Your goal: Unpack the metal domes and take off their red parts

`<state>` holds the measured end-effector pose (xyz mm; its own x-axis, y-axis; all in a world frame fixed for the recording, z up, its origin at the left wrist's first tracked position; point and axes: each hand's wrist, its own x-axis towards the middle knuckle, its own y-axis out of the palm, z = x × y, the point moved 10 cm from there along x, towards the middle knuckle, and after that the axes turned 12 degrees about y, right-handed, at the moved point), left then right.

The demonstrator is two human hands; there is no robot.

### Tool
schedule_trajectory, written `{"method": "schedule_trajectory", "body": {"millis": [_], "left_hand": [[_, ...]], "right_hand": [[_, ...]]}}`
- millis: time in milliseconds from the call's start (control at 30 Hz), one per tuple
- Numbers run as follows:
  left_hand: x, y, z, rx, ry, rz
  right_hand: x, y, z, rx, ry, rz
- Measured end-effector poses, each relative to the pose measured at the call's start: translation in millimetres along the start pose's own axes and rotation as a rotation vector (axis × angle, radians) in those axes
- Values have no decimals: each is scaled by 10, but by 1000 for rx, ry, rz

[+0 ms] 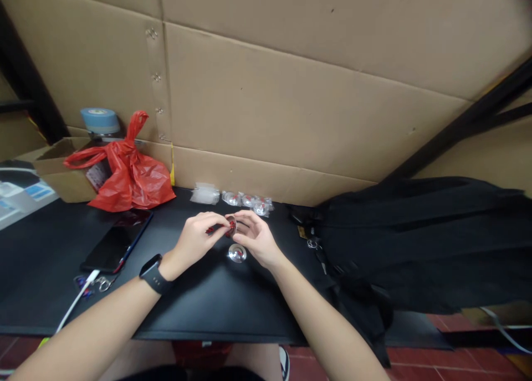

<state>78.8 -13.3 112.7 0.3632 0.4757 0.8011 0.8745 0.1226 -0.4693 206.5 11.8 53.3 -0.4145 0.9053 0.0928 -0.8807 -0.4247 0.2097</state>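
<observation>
My left hand [201, 237], with a dark watch on its wrist, is closed, its fingertips pinching a small red piece that looks like cord. Some red also shows between its fingers. My right hand [256, 236] curls its thumb and fingers around the rim of a shiny round metal disc [234, 230], which is tilted up on edge. Both hands meet at this disc, above the table. Just below them, a second metal disc [237, 253] with a red spot in its middle lies flat. Fingers partly hide the held disc and the red piece.
Behind the hands lie several clear-bagged discs [247, 200] and a stack of clear plastic bags [205, 193]. A phone [118, 241] with a white cable, a red plastic bag [133, 176] and a cardboard box [66, 170] are left. A black backpack [424, 242] covers the right side.
</observation>
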Motion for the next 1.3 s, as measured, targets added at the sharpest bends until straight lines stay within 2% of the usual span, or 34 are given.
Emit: {"method": "schedule_trajectory", "body": {"millis": [367,667,933,1300], "left_hand": [[30,-5,-48,-75,20,-3],[-19,45,53,-99,-91,14],[-25,100,53,-116,-89,64],[-46,113,92,-167,-143,34]], "right_hand": [[0,-15,4,26,6,-3],[5,-18,24,2,-13,-24],[4,-12,21,-2,-6,-29],[-5,-5,14,12,-8,-27]]}}
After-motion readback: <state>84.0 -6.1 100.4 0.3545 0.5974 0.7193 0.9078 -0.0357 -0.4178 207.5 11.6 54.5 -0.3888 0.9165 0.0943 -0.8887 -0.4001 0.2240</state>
